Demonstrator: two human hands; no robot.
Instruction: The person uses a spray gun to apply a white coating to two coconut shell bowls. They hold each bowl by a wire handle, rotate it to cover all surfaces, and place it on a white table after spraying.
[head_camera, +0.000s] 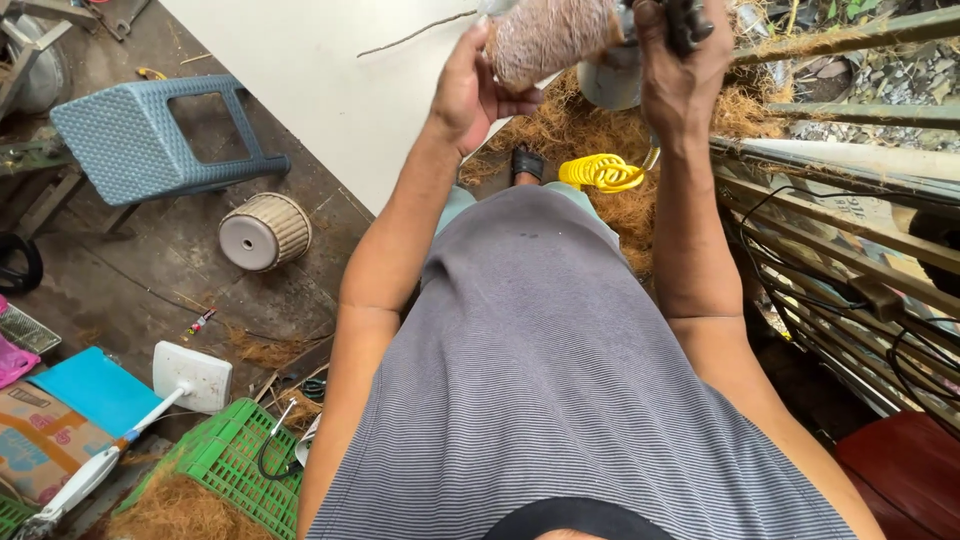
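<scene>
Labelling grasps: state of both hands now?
Left hand: closed around a brown fibrous coconut husk.
Right hand: closed on a dark tool handle.

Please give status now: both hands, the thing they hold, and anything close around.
Left hand grips fibre-wrapped bundle. Right hand shut on dark tool beside it. Grey pot, yellow coiled hose and loose fibre below.

Even, soft daylight; shadows weak and diffuse. White board (330, 70) near overexposure at top. Wide-angle distortion bends frame edges. Raised hands slightly motion-blurred; floor (150, 270) detail sharp.
</scene>
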